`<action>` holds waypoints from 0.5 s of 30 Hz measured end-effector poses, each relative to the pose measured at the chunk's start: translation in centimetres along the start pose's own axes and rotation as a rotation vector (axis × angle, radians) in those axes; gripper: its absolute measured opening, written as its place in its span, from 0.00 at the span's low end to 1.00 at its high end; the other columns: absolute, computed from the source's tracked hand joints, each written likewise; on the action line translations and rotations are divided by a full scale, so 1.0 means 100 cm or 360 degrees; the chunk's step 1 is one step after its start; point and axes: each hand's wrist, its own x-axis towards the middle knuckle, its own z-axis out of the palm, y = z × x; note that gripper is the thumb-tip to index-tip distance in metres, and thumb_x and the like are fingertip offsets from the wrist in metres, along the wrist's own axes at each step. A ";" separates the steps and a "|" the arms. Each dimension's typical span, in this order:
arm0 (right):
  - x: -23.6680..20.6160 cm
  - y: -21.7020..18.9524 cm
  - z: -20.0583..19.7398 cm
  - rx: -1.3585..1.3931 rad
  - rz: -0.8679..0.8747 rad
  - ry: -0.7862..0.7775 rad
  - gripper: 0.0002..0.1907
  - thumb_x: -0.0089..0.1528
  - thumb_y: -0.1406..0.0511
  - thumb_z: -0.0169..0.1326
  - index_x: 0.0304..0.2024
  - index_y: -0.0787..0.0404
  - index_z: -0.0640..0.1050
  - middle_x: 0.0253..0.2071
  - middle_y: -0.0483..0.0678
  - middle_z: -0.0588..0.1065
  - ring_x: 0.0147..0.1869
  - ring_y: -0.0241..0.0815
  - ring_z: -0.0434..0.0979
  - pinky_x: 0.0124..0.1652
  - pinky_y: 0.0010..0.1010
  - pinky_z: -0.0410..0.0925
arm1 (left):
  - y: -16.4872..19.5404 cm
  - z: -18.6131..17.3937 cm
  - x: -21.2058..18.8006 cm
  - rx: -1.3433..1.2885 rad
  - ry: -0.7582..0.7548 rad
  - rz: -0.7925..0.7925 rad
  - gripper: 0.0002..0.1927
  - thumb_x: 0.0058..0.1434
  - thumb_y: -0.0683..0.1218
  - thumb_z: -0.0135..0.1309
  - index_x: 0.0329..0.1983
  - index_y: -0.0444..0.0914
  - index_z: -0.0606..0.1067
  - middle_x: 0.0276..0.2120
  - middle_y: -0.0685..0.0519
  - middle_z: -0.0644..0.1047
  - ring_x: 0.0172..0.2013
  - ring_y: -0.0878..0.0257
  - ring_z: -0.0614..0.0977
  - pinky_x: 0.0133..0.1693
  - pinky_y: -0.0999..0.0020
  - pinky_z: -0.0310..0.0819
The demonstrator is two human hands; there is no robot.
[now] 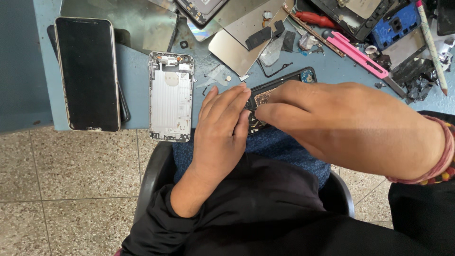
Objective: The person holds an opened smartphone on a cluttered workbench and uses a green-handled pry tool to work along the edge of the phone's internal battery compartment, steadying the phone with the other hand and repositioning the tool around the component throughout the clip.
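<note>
At the near edge of a blue-grey worktable (45, 61), over a speckled terrazzo floor (71, 166), the items lie as follows.

Opened phone body (279, 87): dark, flat, rectangular, with exposed internal parts and a small blue patch at its far corner. It lies slantwise at the table's front edge, largely hidden beneath both hands.

Left hand (222, 128): lies flat, fingers straight and close together, fingertips pressing on the near end of the opened phone body. It grasps nothing.

Right hand (341, 123): reaches in from the right, thumb and forefinger drawn nearly together over the middle of the same body. Whether anything sits between them cannot be told. A woven red and multicoloured band circles the wrist.

Silver rear housing (171, 97): bare metal shell, rounded corners, ribbed matte interior, empty of its parts, just beside the left hand.

Black-screened phone (87, 73): glossy glass face, pale metal rim, lying well to the left on a dark case.

Thin metal sheets (237, 45): dull, reflective, lying at the table's far side.

Pink plastic tool (355, 54): long, flat, straight-edged, amid black scraps.

Red-handled tool (315, 19): smooth, rounded.
</note>
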 end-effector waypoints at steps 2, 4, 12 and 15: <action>0.000 -0.001 0.001 0.0006 0.0053 -0.0031 0.19 0.63 0.62 0.57 0.54 0.62 0.75 0.39 0.47 0.75 0.36 0.42 0.79 0.29 0.28 0.70 | 0.000 0.000 0.000 0.0001 -0.0007 0.0000 0.19 0.66 0.38 0.57 0.60 0.35 0.75 0.59 0.47 0.77 0.59 0.49 0.79 0.69 0.47 0.66; 0.000 -0.002 0.001 0.0088 0.0248 -0.0186 0.20 0.66 0.54 0.58 0.55 0.58 0.76 0.37 0.44 0.74 0.36 0.41 0.79 0.29 0.30 0.70 | 0.000 0.000 0.000 0.0004 -0.0015 -0.0005 0.18 0.66 0.37 0.57 0.60 0.34 0.75 0.59 0.47 0.77 0.59 0.50 0.80 0.69 0.47 0.65; -0.003 -0.002 -0.001 0.0125 0.0086 -0.0011 0.20 0.59 0.67 0.57 0.55 0.59 0.76 0.43 0.47 0.77 0.38 0.43 0.80 0.30 0.28 0.70 | 0.000 0.001 0.000 0.0003 -0.0005 0.0012 0.18 0.66 0.38 0.57 0.60 0.35 0.75 0.59 0.47 0.77 0.59 0.49 0.80 0.70 0.47 0.66; -0.004 -0.002 0.001 0.0157 0.0185 -0.0036 0.19 0.63 0.59 0.58 0.54 0.59 0.76 0.40 0.46 0.75 0.38 0.44 0.80 0.31 0.31 0.70 | 0.000 0.001 -0.001 0.0004 -0.0001 0.0005 0.18 0.66 0.38 0.57 0.60 0.35 0.75 0.59 0.47 0.77 0.59 0.49 0.79 0.69 0.47 0.66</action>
